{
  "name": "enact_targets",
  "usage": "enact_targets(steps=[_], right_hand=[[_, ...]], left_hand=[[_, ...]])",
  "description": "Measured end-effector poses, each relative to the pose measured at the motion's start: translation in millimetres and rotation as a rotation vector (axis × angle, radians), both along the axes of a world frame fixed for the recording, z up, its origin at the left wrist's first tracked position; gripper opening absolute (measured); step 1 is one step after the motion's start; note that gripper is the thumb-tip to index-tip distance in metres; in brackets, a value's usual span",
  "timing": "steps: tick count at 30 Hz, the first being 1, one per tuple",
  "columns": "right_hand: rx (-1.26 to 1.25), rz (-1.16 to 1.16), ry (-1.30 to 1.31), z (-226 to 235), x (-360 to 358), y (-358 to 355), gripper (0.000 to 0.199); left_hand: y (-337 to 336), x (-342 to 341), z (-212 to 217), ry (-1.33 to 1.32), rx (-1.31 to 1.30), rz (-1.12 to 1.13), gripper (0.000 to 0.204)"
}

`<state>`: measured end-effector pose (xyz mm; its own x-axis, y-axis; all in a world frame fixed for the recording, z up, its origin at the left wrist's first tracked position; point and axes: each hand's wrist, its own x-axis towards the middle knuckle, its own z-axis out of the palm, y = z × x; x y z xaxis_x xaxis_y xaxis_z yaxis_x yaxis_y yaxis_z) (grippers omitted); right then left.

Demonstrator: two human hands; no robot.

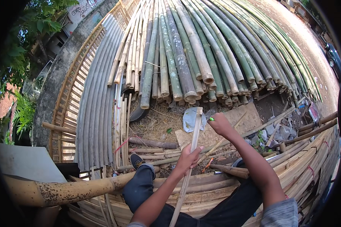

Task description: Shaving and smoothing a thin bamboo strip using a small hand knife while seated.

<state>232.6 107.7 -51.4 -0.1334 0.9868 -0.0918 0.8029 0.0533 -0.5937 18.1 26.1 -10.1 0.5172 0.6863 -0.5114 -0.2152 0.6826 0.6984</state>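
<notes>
A long pale bamboo strip (195,132) slants upward from my lap, its squared top end above the ground litter. My left hand (188,160) is wrapped round it at about mid-length. To the right of the strip's upper part, my right hand (220,125) is closed in a fist around a small object, apart from the strip. Only a bright green end (211,119) of that object pokes out, so its kind is hidden. Behind the strip lies a round whitish plastic sheet or bag (189,118) on the ground.
A big stack of bamboo poles (183,72) fans out ahead. Corrugated sheets (96,98) and a bamboo lattice (66,102) stand at left. A thick yellow bamboo pole (72,192) crosses the lower left. Split bamboo bundles (303,166) lie at right, near rubble (284,132).
</notes>
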Motion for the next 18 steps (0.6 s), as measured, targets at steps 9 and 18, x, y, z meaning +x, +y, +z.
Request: enact_targets(steps=[9,18], right_hand=[[0.021,0.107,-0.031,9,-26,-14,0.032],[0.0,0.027,0.121,-8,-22,-13,0.032]], left_hand=[[1,2,-4,0.022,0.004,0.022,0.025],[3,1,-6,-0.025,-0.021,0.029,0.024]])
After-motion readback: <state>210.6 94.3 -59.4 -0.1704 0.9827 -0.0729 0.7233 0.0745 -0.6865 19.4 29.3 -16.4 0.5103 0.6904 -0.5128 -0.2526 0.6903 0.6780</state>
